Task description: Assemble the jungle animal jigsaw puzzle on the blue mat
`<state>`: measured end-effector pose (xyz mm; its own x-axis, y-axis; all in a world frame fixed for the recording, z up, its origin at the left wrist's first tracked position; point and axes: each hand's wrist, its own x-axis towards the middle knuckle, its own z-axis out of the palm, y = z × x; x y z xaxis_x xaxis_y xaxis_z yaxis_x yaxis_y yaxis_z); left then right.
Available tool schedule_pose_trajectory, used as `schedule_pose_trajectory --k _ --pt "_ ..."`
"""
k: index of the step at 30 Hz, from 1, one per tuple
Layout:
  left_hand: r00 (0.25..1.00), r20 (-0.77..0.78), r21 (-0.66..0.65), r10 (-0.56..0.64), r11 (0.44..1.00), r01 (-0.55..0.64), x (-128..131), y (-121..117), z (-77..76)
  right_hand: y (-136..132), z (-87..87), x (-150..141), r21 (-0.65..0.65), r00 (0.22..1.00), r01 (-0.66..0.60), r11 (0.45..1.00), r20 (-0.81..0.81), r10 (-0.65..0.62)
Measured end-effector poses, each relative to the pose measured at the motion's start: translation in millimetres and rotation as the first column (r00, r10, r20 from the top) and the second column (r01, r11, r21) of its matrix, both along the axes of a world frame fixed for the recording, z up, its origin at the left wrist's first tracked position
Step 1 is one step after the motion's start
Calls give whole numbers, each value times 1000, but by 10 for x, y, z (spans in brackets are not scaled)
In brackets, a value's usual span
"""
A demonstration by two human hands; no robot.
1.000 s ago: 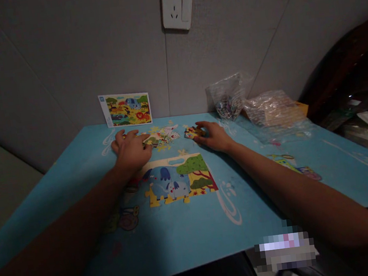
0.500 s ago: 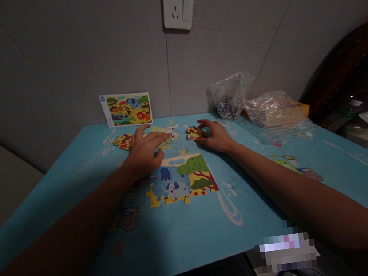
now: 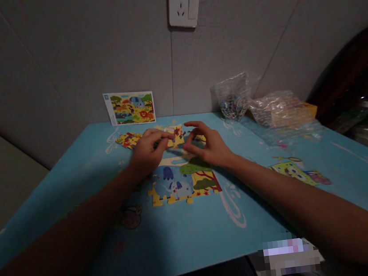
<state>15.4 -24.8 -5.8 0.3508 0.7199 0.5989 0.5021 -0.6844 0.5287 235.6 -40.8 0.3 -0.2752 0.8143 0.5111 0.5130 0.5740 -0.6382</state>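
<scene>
My left hand (image 3: pixel 148 152) is lifted above the far side of a partly joined jigsaw (image 3: pixel 183 183) with elephants and trees. Its fingers pinch a yellow puzzle piece (image 3: pixel 174 135). My right hand (image 3: pixel 207 145) hovers just to the right of that piece, fingers curled and spread, touching or almost touching it. Loose pieces (image 3: pixel 129 140) lie to the left on the blue table (image 3: pixel 196 235). More pieces show behind my right hand, partly hidden.
A reference picture card (image 3: pixel 130 107) leans against the grey wall. Clear plastic bags (image 3: pixel 232 96) with pieces and another crumpled bag (image 3: pixel 279 109) lie at the back right. A wall socket (image 3: pixel 185 1) is above. Dark objects sit at the right edge.
My left hand has lifted a yellow piece from the loose pile. My right hand left the small cluster at the right and moved left toward that piece.
</scene>
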Motion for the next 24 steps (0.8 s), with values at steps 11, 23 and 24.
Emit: schedule_pose_trajectory --k 11,23,24 --pt "994 -103 29 31 999 -28 2 -11 6 -1 -59 4 -126 985 -173 977 -8 173" --pt "913 50 27 404 913 -406 -138 96 39 439 -12 767 -22 870 482 876 134 -475" --pt "898 80 -4 432 902 -433 -159 114 36 455 -44 791 -49 873 467 883 184 -451"
